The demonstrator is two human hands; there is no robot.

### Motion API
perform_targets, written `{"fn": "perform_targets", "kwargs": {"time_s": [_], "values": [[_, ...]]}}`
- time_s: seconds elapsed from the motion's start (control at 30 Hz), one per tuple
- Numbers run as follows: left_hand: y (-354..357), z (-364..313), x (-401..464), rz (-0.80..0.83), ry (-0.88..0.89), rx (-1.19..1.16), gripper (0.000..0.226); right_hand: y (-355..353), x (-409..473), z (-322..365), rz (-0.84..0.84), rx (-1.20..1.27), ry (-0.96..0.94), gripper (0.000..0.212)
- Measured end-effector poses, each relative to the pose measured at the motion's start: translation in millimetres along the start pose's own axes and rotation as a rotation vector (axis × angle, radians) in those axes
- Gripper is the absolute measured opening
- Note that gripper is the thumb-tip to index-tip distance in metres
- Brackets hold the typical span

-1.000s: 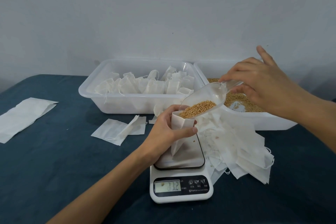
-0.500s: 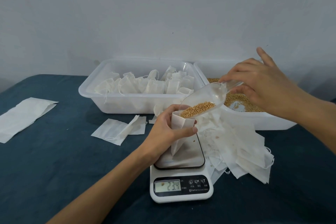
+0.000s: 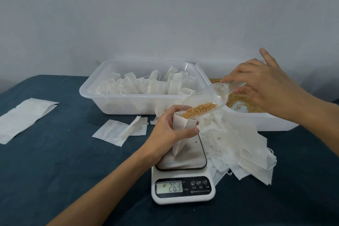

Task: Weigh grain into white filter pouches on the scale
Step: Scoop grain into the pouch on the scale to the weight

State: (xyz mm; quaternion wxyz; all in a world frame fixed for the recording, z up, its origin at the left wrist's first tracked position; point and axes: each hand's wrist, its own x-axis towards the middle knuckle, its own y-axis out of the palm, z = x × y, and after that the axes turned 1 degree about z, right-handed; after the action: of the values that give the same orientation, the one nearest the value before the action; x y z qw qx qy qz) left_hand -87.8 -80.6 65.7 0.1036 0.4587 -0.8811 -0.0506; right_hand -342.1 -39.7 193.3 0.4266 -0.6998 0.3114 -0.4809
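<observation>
A left hand (image 3: 166, 130) grips an open white filter pouch (image 3: 180, 134) upright on the scale (image 3: 183, 180) near the surface's front edge. The right hand (image 3: 260, 86) pinches a clear scoop (image 3: 207, 100), tilted down-left, grain (image 3: 199, 109) at its lip directly above the pouch mouth.

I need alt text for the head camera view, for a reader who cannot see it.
A left hand holds a white filter pouch upright on a scale while the right hand tips grain from a clear scoop into it. Behind stand a tub of pouches and a grain tub.
</observation>
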Motion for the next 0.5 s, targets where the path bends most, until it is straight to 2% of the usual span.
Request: {"fn": "perform_targets", "kwargs": {"time_s": [0.23, 0.5], "values": [[-0.9, -0.3, 0.4, -0.009, 0.007, 0.019, 0.061, 11.3, -1.8, -5.9, 0.009, 0.053, 0.030, 0.034], [-3.0, 0.6, -0.1, -0.026, 0.007, 0.050, 0.054, 41.6, -11.2, -16.1, 0.092, 0.550, 0.191, 0.026]]}}
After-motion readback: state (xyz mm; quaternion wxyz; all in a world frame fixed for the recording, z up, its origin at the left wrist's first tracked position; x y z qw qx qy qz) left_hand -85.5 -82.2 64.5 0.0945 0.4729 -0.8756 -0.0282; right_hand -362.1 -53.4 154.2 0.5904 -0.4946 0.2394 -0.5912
